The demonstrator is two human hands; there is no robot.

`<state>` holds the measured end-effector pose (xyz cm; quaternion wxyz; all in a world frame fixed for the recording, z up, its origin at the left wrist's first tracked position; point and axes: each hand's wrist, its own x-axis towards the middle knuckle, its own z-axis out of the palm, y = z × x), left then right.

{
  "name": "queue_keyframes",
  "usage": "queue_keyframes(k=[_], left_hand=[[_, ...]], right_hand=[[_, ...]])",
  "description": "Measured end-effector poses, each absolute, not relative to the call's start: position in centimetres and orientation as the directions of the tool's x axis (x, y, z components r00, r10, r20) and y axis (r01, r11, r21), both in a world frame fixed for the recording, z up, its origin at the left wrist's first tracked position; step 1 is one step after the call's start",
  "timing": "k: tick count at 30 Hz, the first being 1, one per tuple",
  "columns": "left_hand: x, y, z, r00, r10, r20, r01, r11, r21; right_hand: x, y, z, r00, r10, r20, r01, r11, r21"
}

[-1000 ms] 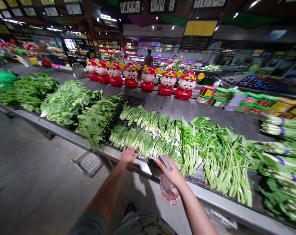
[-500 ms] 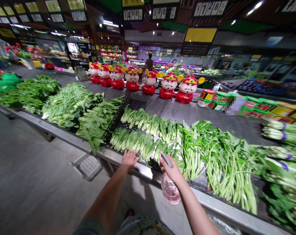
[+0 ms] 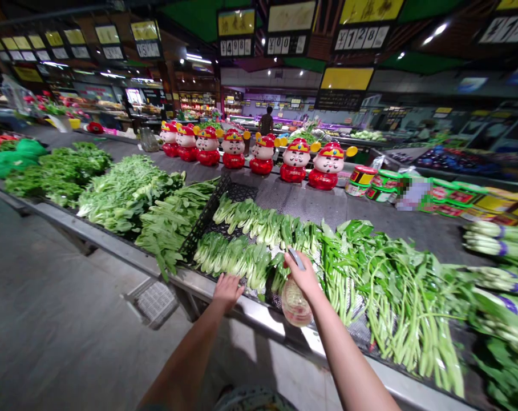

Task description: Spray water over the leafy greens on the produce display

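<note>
My right hand [image 3: 302, 273] is closed around the neck of a clear, pinkish spray bottle [image 3: 296, 305] with a grey top. The bottle hangs over the front edge of the vegetable stand, close to the bok choy [image 3: 253, 261]. My left hand [image 3: 228, 290] lies on the metal rim [image 3: 257, 311], fingers stretched toward the front row of bok choy and holding nothing. The bok choy lies in two rows on black mesh. Right of it spreads a pile of long-stemmed leafy greens [image 3: 396, 285].
A black crate wall [image 3: 205, 220] divides the bok choy from leafy greens [image 3: 177, 220] on the left. Red figurines [image 3: 295, 160] line the back, beside stacked tubs [image 3: 385, 185]. Bundled vegetables [image 3: 494, 245] lie at far right. A pale crate [image 3: 152, 302] sits low under the stand.
My right hand has raised the spray bottle and moved it forward, over the stand's edge. The left hand stays on the rim. The view has tilted up slightly.
</note>
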<state>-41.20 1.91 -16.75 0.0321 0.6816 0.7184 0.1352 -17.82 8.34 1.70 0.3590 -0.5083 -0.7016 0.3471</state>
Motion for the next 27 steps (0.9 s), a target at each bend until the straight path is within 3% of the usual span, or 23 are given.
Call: queue_keyframes(k=[10,22,27], left_hand=[[-40.8,1.6,-16.0,-0.074,0.980,0.187,0.968,0.026,0.249],[-42.7,2.2,-13.7,-0.022,0.995,0.102,0.984,0.003,0.179],[-44.7,2.9,-12.7,-0.078,0.995,0.064,0.990,0.070,0.122]], right_hand=[[-17.0,8.0,0.4,-0.229,0.964,0.134,0.445,0.227,-0.866],[-19.8,9.7,4.1,-0.325,0.902,0.285,0.415,0.406,-0.814],[-21.2,10.6,4.0,-0.320,0.905,0.281,0.435,0.404,-0.805]])
